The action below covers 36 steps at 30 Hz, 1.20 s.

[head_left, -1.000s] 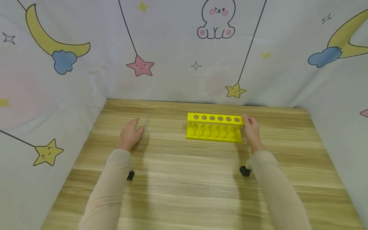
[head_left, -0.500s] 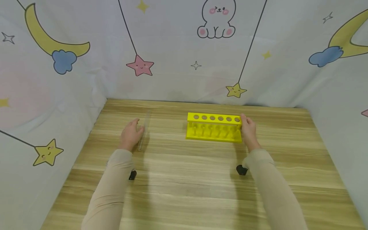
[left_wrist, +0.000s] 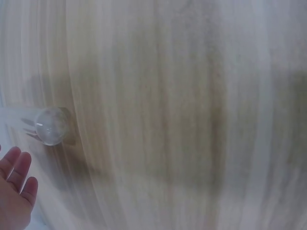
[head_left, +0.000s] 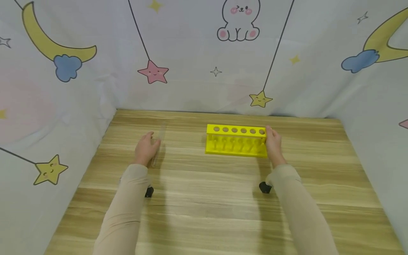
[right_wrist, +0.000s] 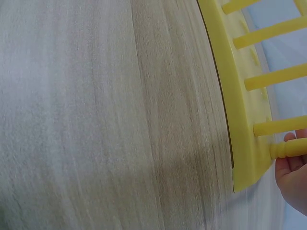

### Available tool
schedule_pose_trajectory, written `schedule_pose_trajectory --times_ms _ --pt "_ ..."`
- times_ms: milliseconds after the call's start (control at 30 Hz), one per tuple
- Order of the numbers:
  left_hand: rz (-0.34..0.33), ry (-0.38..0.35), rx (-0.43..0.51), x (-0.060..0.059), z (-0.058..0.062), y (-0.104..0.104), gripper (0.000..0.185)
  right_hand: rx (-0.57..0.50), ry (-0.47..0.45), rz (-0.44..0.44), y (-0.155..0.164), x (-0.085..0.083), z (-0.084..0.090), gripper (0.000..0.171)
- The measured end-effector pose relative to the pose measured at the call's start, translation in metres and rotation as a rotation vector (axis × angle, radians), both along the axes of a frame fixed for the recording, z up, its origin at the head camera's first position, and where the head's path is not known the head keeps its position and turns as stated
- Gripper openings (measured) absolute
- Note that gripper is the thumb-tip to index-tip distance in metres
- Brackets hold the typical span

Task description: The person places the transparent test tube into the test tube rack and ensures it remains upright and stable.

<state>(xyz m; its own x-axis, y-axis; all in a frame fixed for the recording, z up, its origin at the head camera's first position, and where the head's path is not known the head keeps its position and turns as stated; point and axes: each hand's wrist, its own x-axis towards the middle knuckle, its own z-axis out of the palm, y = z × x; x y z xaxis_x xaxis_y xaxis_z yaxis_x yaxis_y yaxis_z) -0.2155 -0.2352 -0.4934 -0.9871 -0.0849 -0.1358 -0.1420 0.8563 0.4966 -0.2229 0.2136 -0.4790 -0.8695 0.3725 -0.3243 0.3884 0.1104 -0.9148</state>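
A yellow test-tube rack (head_left: 236, 141) with a row of round holes on top stands at the back middle of the wooden table (head_left: 210, 198). My right hand (head_left: 273, 144) holds its right end, thumb at the top corner and fingers round the end. The right wrist view shows the rack's base and pegs (right_wrist: 229, 105) with my fingers (right_wrist: 291, 175) at the end. A clear glass test tube (head_left: 157, 145) lies on the table to the left. My left hand (head_left: 145, 148) rests flat beside it with relaxed fingers. In the left wrist view the tube's round end (left_wrist: 52, 125) lies just above my fingertips (left_wrist: 17, 184).
Printed cloth walls (head_left: 204, 63) with stars, moons and a bunny close in the table at the back and on both sides. Bare wood stretches between my arms towards the near edge. A small black camera mount (head_left: 148, 191) sits under each wrist.
My right hand has closed in leftwards onto the rack's right end. The left hand and the tube have stayed put.
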Motion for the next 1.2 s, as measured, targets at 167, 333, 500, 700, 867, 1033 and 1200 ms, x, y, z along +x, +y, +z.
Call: schedule_pose_trajectory --times_ms 167,333,500,700,867,1033,1200 --pt "0.014 -0.018 0.031 -0.004 -0.003 -0.001 0.059 0.013 0.038 -0.001 0.000 0.000 -0.001 0.037" --pt "0.013 -0.038 0.062 -0.009 -0.005 0.000 0.061 0.007 0.046 -0.011 -0.001 0.001 0.000 0.037" --pt "0.017 -0.030 0.069 -0.013 -0.002 0.006 0.061 -0.001 0.054 -0.007 -0.001 0.002 0.002 0.038" --pt "0.018 -0.054 0.055 -0.018 -0.001 0.010 0.060 -0.010 0.062 -0.011 -0.002 0.002 0.002 0.038" --pt "0.022 -0.068 0.037 -0.020 0.000 0.010 0.059 -0.011 0.085 -0.017 -0.003 0.002 0.002 0.040" --pt "0.025 -0.084 0.027 -0.021 0.000 0.011 0.059 -0.030 0.107 -0.025 -0.003 0.002 0.000 0.040" --pt "0.027 -0.091 0.026 -0.020 -0.001 0.012 0.058 -0.027 0.109 -0.036 -0.003 0.002 -0.001 0.039"
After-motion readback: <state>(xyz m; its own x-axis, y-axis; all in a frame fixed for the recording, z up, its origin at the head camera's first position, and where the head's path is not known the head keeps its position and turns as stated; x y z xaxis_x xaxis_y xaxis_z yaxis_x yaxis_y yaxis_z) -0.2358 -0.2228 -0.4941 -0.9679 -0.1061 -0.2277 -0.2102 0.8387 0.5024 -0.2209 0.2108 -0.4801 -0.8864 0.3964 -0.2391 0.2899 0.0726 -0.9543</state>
